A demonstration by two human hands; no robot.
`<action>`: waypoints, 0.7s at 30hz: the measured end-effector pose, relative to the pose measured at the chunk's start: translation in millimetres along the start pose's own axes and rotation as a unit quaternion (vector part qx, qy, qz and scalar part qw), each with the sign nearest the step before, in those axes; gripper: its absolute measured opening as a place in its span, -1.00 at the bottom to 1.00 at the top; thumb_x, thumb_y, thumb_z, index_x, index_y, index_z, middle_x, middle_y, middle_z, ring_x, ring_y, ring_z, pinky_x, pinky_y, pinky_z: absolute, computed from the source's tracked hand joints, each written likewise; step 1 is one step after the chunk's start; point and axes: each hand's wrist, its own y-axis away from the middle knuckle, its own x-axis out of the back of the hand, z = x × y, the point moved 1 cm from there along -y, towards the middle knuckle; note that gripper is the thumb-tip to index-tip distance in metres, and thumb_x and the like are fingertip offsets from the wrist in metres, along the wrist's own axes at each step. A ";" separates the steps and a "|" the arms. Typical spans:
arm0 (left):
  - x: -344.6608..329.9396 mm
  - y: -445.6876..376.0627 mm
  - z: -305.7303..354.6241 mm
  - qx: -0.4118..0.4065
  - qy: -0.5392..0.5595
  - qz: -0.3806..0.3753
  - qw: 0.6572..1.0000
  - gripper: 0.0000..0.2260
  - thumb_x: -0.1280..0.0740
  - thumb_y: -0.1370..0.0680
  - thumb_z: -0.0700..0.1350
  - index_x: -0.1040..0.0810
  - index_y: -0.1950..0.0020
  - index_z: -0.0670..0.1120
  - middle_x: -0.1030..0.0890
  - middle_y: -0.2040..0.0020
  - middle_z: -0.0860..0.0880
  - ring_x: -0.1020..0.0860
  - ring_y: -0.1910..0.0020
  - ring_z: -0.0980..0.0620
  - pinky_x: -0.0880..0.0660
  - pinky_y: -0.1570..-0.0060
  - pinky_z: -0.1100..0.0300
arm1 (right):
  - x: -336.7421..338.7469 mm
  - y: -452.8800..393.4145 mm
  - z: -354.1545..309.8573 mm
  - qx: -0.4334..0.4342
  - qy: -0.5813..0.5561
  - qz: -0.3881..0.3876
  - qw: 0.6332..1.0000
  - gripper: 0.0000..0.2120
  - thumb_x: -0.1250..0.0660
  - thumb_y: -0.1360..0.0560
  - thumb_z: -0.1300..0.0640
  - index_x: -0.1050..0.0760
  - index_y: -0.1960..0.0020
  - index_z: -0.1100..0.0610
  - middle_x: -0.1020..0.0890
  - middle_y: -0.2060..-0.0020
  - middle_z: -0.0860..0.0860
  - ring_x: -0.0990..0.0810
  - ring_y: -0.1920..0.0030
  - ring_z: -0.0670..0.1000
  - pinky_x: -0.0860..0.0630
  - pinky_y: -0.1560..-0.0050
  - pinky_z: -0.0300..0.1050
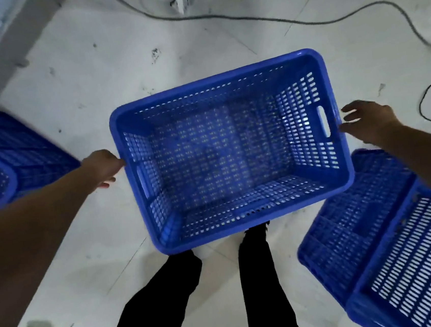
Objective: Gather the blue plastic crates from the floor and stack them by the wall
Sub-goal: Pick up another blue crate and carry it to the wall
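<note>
Centre crate (230, 148): blue perforated plastic, rectangular, upright, slot handles.
Left hand (103, 168): touching rim, grip unclear.
Right hand (367, 120): fingers spread, beside rim.
Floor (120, 74): pale tiles.

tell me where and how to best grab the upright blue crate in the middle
Take the middle crate by its two short ends, one hand from each side. Each short wall has a handle slot under the rim, so fingers can hook in. The left hand and right hand are already at those ends; the grip looks balanced, since the crate is empty.
</note>
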 end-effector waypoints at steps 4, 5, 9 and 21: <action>-41.1 -27.3 -11.1 0.010 0.089 0.021 0.996 -0.63 -0.40 -0.57 -0.19 -0.50 -0.36 -0.25 -0.62 -0.24 -0.31 -0.59 -0.02 -0.20 -0.58 -0.17 -0.17 | -26.0 -60.0 26.1 -0.016 -0.051 0.012 0.999 -0.21 -0.49 -0.50 0.13 -0.19 -0.62 0.17 -0.46 -0.49 0.22 -0.50 -0.40 0.26 -0.39 -0.38 0.00; -53.5 -33.2 -13.6 0.013 0.115 0.038 0.993 -0.59 -0.42 -0.53 -0.22 -0.50 -0.36 -0.24 -0.62 -0.27 -0.32 -0.60 -0.02 -0.20 -0.59 -0.18 -0.22 | -35.0 -72.0 32.1 -0.027 -0.071 -0.001 0.997 -0.18 -0.49 -0.50 0.13 -0.16 -0.63 0.15 -0.44 -0.49 0.22 -0.49 -0.40 0.27 -0.42 -0.37 0.04; -92.8 -41.8 -30.9 0.028 0.170 0.146 0.974 -0.59 -0.39 -0.37 -0.23 -0.34 -0.16 -0.11 -0.63 -0.19 -0.35 -0.68 -0.02 -0.35 -0.63 -0.02 -0.36 | -70.6 -94.0 37.2 -0.033 -0.096 0.009 0.995 -0.26 -0.47 -0.47 0.09 -0.24 -0.56 0.08 -0.52 -0.38 0.21 -0.52 -0.32 0.29 -0.54 -0.19 0.10; -90.9 -38.5 -22.4 0.070 0.190 0.104 0.974 -0.51 -0.35 -0.52 -0.17 -0.39 -0.42 -0.31 -0.58 0.17 -0.23 -0.56 0.37 -0.13 -0.47 0.47 0.20 | -77.9 -104.3 54.2 -0.061 -0.289 -0.084 0.952 -0.20 -0.46 -0.47 0.17 -0.13 -0.55 -0.17 -0.54 -0.18 0.07 -0.57 0.13 0.04 -0.50 0.19 -0.05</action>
